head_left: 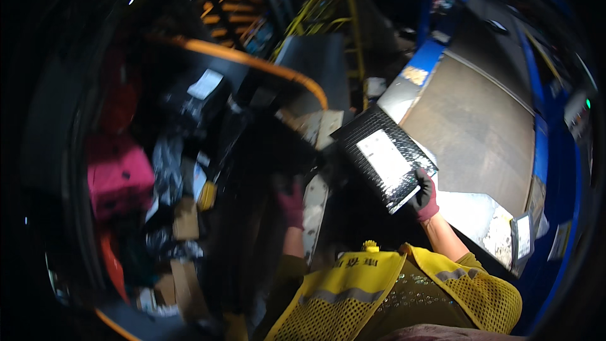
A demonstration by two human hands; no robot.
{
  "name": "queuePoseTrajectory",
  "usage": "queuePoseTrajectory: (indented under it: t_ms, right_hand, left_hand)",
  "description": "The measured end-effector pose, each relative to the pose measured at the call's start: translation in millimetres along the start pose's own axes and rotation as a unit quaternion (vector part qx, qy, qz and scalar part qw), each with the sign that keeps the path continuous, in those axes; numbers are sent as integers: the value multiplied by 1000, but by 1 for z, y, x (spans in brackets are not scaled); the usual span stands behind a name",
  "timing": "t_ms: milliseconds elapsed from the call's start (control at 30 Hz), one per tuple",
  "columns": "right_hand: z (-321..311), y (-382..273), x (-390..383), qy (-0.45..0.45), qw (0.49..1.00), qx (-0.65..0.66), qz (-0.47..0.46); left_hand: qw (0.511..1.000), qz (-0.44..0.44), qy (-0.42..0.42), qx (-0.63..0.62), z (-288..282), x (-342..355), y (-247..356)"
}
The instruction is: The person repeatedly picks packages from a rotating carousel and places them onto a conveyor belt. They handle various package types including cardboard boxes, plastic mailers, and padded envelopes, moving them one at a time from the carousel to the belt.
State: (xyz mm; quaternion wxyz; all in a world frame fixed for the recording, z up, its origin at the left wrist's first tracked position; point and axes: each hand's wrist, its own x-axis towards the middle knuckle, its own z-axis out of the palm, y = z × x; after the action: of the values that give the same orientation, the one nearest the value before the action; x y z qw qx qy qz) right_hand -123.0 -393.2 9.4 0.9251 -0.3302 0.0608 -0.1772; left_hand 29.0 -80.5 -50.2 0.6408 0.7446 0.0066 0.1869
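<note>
Head view: your gloved right hand [425, 196] is clamped on the near right corner of a black bubble mailer [384, 159], held tilted beside the brown belt [473, 120]; your left hand [290, 201] is blurred, its grip impossible to tell.

Passage: over belt [480, 126], right of mailer [384, 156]. Obstacles: mailer at belt's near-left side; orange rim [252, 59] beyond, leftward; pink box [120, 173], bags [167, 161] far left.

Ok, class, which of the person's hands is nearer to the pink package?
Left: the blurred left hand is to the right of the pink package; the right hand is farther right, gripping the black bubble mailer.
</note>
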Motion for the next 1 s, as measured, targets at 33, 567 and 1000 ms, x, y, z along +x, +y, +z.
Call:
queuePoseTrajectory:
  t_ms: [33, 567, 1000]
  right_hand:
    - [-14, -14, 5, -24, 997, 68, -29]
    - [61, 23, 18, -135, 846, -503, -115]
    - [81, 13, 2, -382, 609, -626, -302]
  left_hand:
    - [990, -99, 98, 7, -1, 16, -13]
    - [896, -276, -67, -341, -37, 76, -9]
    - [954, -191, -188, -134, -19, -64, 134]
